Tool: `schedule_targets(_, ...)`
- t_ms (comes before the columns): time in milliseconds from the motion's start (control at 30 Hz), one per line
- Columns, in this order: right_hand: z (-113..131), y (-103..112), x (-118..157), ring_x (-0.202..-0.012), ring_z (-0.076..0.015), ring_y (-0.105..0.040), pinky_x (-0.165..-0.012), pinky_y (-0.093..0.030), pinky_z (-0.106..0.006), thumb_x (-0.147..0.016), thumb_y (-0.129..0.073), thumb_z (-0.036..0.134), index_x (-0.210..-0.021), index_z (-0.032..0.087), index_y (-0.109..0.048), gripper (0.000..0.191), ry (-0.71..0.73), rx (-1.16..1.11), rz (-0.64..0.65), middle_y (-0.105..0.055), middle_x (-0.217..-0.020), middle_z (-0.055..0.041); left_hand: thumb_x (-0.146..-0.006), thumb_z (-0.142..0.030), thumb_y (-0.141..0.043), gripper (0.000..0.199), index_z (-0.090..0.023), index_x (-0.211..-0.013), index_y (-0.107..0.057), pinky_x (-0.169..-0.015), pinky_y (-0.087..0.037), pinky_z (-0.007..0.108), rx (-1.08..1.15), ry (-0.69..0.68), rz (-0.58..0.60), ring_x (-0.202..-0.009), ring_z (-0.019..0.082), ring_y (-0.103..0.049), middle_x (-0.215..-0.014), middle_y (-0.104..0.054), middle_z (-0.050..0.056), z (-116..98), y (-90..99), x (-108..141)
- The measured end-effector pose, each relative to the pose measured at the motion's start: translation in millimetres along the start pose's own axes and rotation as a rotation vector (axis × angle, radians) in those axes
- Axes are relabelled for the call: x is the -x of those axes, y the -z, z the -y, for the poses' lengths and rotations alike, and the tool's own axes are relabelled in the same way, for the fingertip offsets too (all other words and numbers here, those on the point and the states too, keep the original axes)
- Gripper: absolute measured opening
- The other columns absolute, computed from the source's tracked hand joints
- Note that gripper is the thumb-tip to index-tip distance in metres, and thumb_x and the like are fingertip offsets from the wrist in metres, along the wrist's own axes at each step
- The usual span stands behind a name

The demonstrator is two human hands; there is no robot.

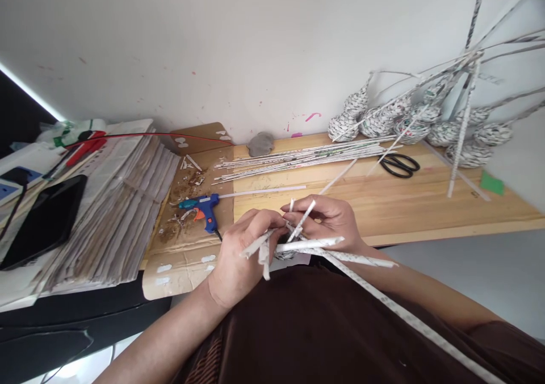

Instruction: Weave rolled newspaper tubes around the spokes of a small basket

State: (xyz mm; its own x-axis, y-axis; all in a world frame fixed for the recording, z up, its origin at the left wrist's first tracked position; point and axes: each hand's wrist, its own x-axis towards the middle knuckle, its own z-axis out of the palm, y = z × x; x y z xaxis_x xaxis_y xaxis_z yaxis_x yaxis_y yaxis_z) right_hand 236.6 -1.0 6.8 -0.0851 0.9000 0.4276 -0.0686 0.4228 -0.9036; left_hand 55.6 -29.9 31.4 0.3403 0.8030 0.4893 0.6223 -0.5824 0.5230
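Close to my body, both hands grip a small weaving of rolled newspaper tubes (313, 243). My left hand (244, 250) has its fingers closed on the left side of it, where short tube ends stick out. On the other side, my right hand (330, 216) pinches the tubes between thumb and fingers. One long tube (395, 310) runs from the piece down to the lower right, across my dark clothing. Much of the woven body lies hidden beneath the hands and tube ends.
A bundle of paper tubes (298, 159) lies along the wooden table (409, 202). Black-handled scissors (399, 165) and woven newspaper gourd shapes (419, 120) are at the right. Leftward are a blue glue gun (206, 208) on cardboard (170, 267), stacked newspapers (128, 213) and a phone (45, 219).
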Motion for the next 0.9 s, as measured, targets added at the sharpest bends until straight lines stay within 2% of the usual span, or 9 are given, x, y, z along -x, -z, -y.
schedule_targets(100, -4, 0, 0, -0.072, -0.0178, -0.075, -0.062, -0.061, -0.026, -0.081, -0.081, 0.026, -0.087, 0.019, -0.08, 0.009, -0.006, -0.051, 0.006, -0.079, -0.085, -0.0058, -0.093, -0.017, -0.064, 0.011, -0.023, -0.101, -0.062, -0.08, -0.055, 0.026, 0.046, 0.091, -0.04, -0.088, 0.015, -0.072, -0.094, -0.075, 0.0, 4, -5.1, 2)
schedule_targets(167, -5, 1, -2, -0.071, -0.0172, -0.074, -0.061, -0.06, -0.026, -0.084, -0.078, 0.025, -0.088, 0.019, -0.08, 0.008, 0.028, -0.039, 0.026, -0.078, -0.084, -0.0061, -0.092, -0.017, -0.066, 0.015, -0.023, -0.105, -0.064, -0.083, -0.055, 0.028, 0.064, 0.101, -0.066, -0.091, 0.016, -0.072, -0.095, -0.076, 0.0, 6, -6.6, 1)
schedule_targets(233, -3, 3, -3, -0.072, -0.0161, -0.073, -0.063, -0.06, -0.025, -0.086, -0.075, 0.02, -0.089, 0.019, -0.079, 0.005, 0.122, 0.038, 0.063, -0.077, -0.084, -0.006, -0.091, -0.016, -0.067, 0.013, -0.023, -0.102, -0.068, -0.082, -0.054, 0.029, 0.046, 0.059, -0.056, -0.088, 0.017, -0.071, -0.092, -0.076, 0.001, 7, -6.3, -1)
schedule_targets(300, -1, 5, -4, -0.077, -0.0157, -0.072, -0.068, -0.06, -0.025, -0.086, -0.073, 0.014, -0.087, 0.019, -0.078, 0.008, 0.258, 0.142, 0.111, -0.075, -0.087, -0.0067, -0.09, -0.014, -0.067, 0.008, -0.021, -0.09, -0.071, -0.075, -0.052, 0.029, 0.027, 0.034, -0.013, -0.08, 0.017, -0.067, -0.083, -0.073, 0.001, 8, -4.9, -5)
schedule_targets(400, 2, 9, -5, -0.084, -0.0158, -0.072, -0.074, -0.059, -0.025, -0.088, -0.069, 0.012, -0.089, 0.019, -0.075, 0.009, 0.38, 0.237, 0.134, -0.074, -0.094, -0.0079, -0.088, -0.011, -0.066, 0.013, -0.02, -0.082, -0.072, -0.069, -0.049, 0.027, 0.034, 0.056, 0.004, -0.072, 0.015, -0.063, -0.075, -0.068, 0.0, 6, -3.2, -9)
schedule_targets(467, 2, 13, -5, -0.084, -0.0157, -0.071, -0.074, -0.058, -0.025, -0.091, -0.067, 0.015, -0.098, 0.018, -0.072, 0.01, 0.325, 0.311, 0.132, -0.074, -0.095, -0.008, -0.088, -0.009, -0.064, 0.014, -0.021, -0.085, -0.072, -0.072, -0.05, 0.027, 0.072, 0.072, -0.005, -0.074, 0.015, -0.064, -0.078, -0.07, 0.0, 5, -3.0, -11)
schedule_targets(533, 0, 16, -4, -0.085, -0.0161, -0.072, -0.073, -0.056, -0.025, -0.094, -0.063, 0.017, -0.107, 0.017, -0.069, 0.014, 0.222, 0.401, 0.191, -0.074, -0.099, -0.0084, -0.088, -0.01, -0.063, 0.014, -0.021, -0.085, -0.072, -0.075, -0.051, 0.028, 0.096, 0.086, -0.011, -0.078, 0.015, -0.065, -0.081, -0.071, 0.001, 4, -3.4, -10)
schedule_targets(667, -3, 21, -3, -0.085, -0.0163, -0.07, -0.075, -0.053, -0.025, -0.095, -0.061, 0.018, -0.101, 0.018, -0.07, 0.011, 0.126, 0.496, 0.344, -0.072, -0.093, -0.0057, -0.088, -0.011, -0.062, 0.014, -0.021, -0.086, -0.071, -0.079, -0.051, 0.03, 0.073, 0.081, -0.019, -0.083, 0.018, -0.067, -0.085, -0.073, 0.002, 2, -4.1, -8)
schedule_targets(900, -2, 14, 5, -0.07, -0.0138, -0.065, -0.064, -0.048, -0.024, -0.095, -0.06, 0.018, -0.09, 0.018, -0.069, 0.01, 0.186, 0.642, 0.203, -0.065, -0.084, -0.0035, -0.09, -0.011, -0.059, 0.013, -0.02, -0.088, -0.069, -0.081, -0.053, 0.033, -0.051, 0.02, -0.065, -0.084, 0.019, -0.07, -0.086, -0.075, 0.003, 0, -4.2, -7)
